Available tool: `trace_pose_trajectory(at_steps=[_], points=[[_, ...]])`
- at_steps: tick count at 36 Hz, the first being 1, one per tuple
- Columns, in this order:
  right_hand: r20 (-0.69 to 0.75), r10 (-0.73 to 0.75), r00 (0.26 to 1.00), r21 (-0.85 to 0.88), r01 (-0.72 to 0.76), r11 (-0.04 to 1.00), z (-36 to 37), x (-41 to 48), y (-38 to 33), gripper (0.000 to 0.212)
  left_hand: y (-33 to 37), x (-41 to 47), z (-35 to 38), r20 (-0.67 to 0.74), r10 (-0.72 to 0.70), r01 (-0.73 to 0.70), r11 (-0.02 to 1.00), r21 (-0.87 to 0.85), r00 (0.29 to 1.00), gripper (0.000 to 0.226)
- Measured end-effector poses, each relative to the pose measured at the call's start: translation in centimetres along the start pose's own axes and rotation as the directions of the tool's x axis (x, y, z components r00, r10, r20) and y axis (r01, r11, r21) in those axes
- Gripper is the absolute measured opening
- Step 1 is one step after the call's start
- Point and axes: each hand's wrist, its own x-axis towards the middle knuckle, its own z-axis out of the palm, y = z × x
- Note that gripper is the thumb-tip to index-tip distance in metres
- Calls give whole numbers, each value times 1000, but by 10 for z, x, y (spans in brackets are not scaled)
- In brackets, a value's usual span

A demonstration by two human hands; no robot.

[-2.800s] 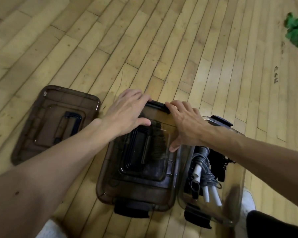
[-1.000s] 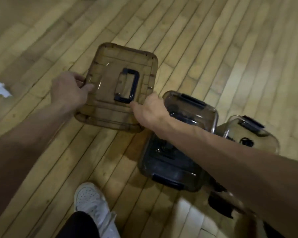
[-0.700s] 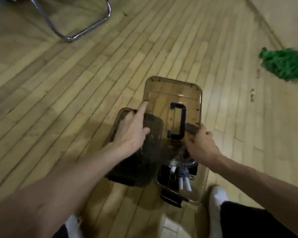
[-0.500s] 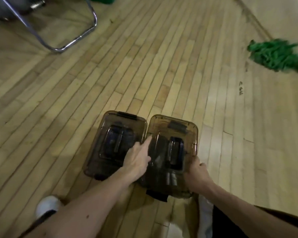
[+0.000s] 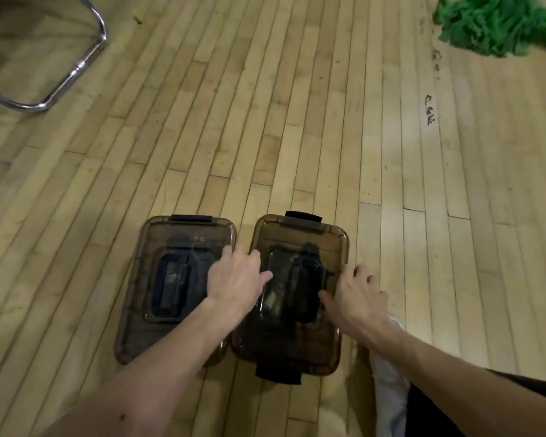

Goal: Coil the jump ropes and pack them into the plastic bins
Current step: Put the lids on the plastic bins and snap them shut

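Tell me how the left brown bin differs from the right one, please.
The left bin has its far latch lying flat; the right bin has both end latches jutting past the rim. The right bin looks darker through its lid than the left bin. Both are brown, see-through and lidded, with black handles, side by side on the wooden floor.

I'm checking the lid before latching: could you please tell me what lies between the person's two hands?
In the head view, the black carry handle of the right bin's lid lies between the left hand and the right hand.
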Motion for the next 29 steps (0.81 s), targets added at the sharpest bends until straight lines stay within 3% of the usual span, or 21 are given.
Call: trace_pose_trajectory(at_steps=[3, 7, 11, 14, 18, 24, 29], points=[[-110, -71, 991, 86, 80, 993, -18, 46, -5, 69, 9, 38, -9, -111, 68, -67, 998, 12, 992, 49], [-100, -119, 988, 189, 137, 972, -35, 96, -14, 82, 25, 86, -8, -92, 145, -138, 987, 77, 985, 63], [28, -196, 980, 202, 186, 962, -35, 125, -19, 94, 30, 115, 1, 24, 213, -214, 966, 147, 977, 90], [162, -250, 955, 254, 204, 945, -31, 135, -17, 85, 23, 129, -2, 186, 240, -261, 961, 95, 953, 99], [113, -251, 961, 320, 204, 925, -30, 139, -11, 83, 19, 139, -4, 294, 247, -234, 969, -81, 923, 91], [-98, -289, 952, 207, 303, 930, -22, 137, -11, 63, 17, 134, -4, 80, 319, -310, 945, -108, 944, 57], [-142, -298, 944, 90, 312, 946, -24, 131, -16, 56, 20, 121, 4, -42, 304, -306, 949, -70, 952, 52]])
